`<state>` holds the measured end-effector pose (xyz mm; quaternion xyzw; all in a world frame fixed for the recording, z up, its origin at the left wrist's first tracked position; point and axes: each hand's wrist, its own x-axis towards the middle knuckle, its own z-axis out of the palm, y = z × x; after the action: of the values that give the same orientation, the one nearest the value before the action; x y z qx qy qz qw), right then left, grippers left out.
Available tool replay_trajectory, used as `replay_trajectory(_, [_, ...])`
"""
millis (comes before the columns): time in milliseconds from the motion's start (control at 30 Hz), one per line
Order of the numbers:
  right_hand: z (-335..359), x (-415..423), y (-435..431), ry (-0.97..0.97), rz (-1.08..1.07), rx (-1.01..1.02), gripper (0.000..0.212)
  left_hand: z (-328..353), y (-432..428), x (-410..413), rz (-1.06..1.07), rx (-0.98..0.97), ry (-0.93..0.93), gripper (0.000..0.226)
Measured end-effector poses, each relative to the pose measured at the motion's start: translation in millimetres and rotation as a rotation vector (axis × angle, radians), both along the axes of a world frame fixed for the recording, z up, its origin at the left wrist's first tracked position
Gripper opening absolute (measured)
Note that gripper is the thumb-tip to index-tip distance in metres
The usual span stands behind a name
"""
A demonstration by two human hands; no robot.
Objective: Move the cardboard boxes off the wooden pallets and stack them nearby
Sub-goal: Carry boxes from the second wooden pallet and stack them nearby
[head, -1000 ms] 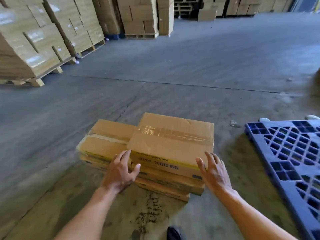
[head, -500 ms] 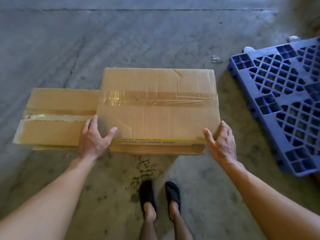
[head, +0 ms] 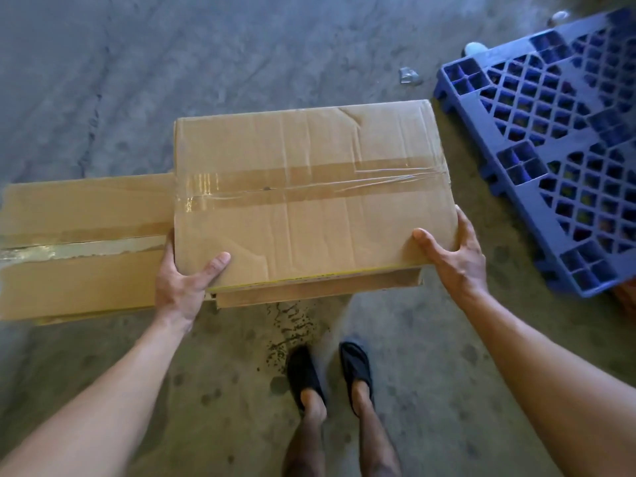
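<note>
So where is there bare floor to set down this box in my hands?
Widest bare patch: grey concrete floor beyond the brown taped cardboard box, left of the blue plastic grid pallet. Another lies nearer, between the low flat cardboard box and the black shoes. Crowded: the narrow strip between right hand and pallet.

Blue plastic pallet [head: 564, 149] at right, crumpled clear scrap [head: 408, 76] beside it, stained concrete floor [head: 137, 80]
</note>
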<state>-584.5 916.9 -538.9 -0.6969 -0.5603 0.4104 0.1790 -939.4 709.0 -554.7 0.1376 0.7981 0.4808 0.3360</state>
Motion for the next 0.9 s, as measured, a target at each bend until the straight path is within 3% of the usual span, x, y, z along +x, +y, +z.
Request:
replay_trajectory(133, [17, -7, 0, 0.053, -0.043, 0.007, 0.087, 16, 1, -2, 0.023, 0.01, -0.098, 0.096])
replay_trajectory(333, [74, -16, 13, 0.207, 0.059, 0.068, 0.084, 69, -8, -8, 0.063, 0.078, -0.167, 0.095])
replay_trajectory(500, [146, -35, 36, 0.473, 0.038, 0.117, 0.076, 141, -25, 2, 0.149, 0.217, -0.158, 0.094])
replay_trajectory(633, [200, -42, 46, 0.632, 0.136, 0.125, 0.1, 197, -47, 29, 0.217, 0.358, -0.146, 0.096])
replay_trajectory(733, [232, -39, 57, 0.703, 0.243, 0.161, 0.079, 229, -68, 61, 0.27, 0.38, -0.068, 0.105])
replay_trajectory(900, [267, -21, 55, 0.777, 0.399, 0.159, 0.082, 270, -100, 130, 0.367, 0.459, 0.015, 0.115])
